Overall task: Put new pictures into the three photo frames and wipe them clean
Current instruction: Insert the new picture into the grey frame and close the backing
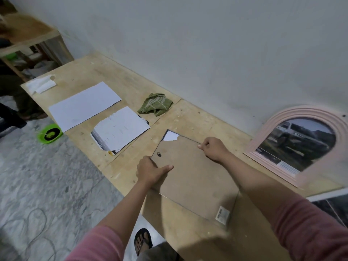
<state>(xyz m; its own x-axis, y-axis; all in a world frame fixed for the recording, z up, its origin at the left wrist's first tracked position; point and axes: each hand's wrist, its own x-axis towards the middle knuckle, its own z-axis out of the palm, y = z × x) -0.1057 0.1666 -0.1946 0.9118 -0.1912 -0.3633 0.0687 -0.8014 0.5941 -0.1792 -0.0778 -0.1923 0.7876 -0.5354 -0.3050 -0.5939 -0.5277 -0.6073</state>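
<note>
A brown backing board with a small metal hanger and a barcode sticker lies face down on the wooden table. One corner of it is broken off, and white paper shows there. My left hand grips its near left edge, thumb on top. At its far edge, my right hand pinches the board. A pink arched photo frame with a truck picture leans on the wall at the right. A green cloth lies crumpled near the wall.
Loose white sheets and a stack of printed pictures lie on the table's left half. Folded white paper sits at the far left corner. A white-edged frame shows at the right edge. On the floor lies a green lid.
</note>
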